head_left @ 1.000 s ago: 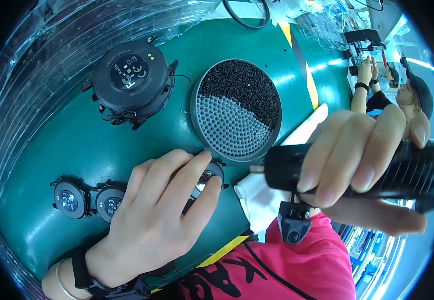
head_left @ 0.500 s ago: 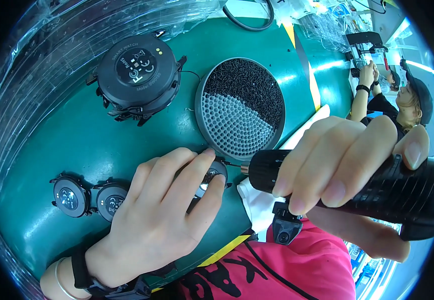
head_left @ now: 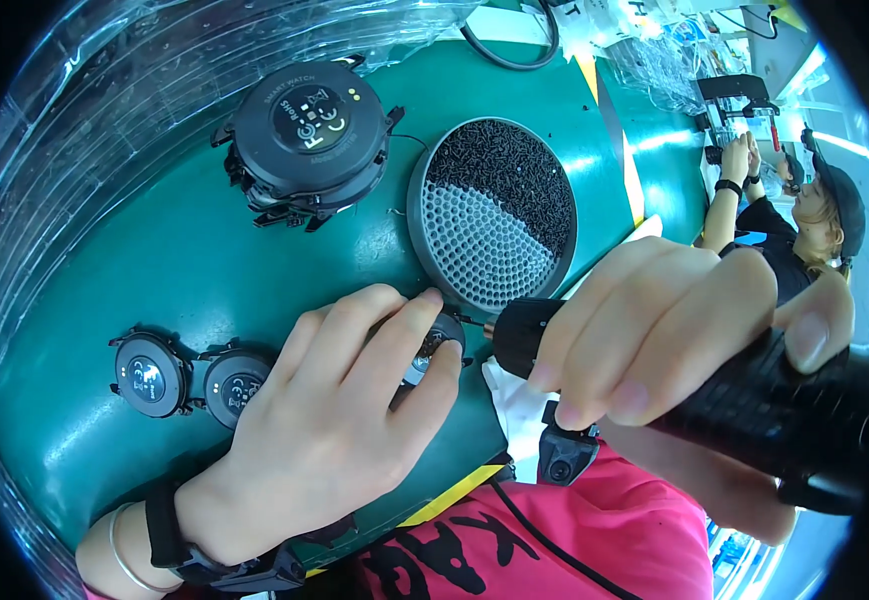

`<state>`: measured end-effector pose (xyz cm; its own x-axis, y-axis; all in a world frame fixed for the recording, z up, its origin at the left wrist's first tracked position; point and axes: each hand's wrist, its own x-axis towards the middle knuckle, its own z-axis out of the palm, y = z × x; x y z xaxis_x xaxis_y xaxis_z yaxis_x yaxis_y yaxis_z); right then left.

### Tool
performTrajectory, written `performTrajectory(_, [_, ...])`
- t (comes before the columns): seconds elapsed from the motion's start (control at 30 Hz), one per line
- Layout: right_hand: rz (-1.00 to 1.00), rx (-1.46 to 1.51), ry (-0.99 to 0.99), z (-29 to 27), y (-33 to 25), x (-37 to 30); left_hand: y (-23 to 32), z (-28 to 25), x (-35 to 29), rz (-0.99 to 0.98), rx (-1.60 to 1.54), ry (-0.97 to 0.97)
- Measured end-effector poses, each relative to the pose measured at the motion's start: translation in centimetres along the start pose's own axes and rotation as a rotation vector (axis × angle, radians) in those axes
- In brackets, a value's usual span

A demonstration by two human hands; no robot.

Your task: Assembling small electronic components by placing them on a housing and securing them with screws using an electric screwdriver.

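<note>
Bare left hand [head_left: 339, 390], back upward, at seven to eight o'clock; fingers partly bent, tips toward one to two. Bare left forearm [head_left: 102, 545] enters at eight. Bare right hand [head_left: 654, 320], three o'clock: fingers tightly curled in a grip.

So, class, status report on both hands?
Left hand on round black watch. Right hand gripping black cylindrical screwdriver, bit at watch's edge. Round grey perforated tray close.

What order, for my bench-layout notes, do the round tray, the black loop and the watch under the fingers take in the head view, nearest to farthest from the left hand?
1. Watch: touched by the left hand.
2. Round tray: just past that hand, ahead and right.
3. Black loop: farthest, near the picture's top.
</note>
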<state>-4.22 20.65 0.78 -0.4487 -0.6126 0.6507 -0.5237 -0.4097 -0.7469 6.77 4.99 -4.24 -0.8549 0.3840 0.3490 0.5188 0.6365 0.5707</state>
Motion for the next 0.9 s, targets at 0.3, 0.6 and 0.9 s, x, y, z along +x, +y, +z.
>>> performTrajectory(0.3, [0.004, 0.018, 0.007, 0.0, 0.0, -0.3, 0.0, 0.0, 0.0, -0.016, -0.018, -0.012])
performTrajectory(0.6, [-0.004, 0.014, 0.017, -0.3, -0.1, -0.3, -0.3, 0.1, -0.1, 0.010, -0.021, -0.012])
performTrajectory(0.9, [-0.005, -0.009, 0.041, -5.5, -0.5, -0.1, -0.2, -0.1, -0.1, -0.062, -0.021, -0.040])
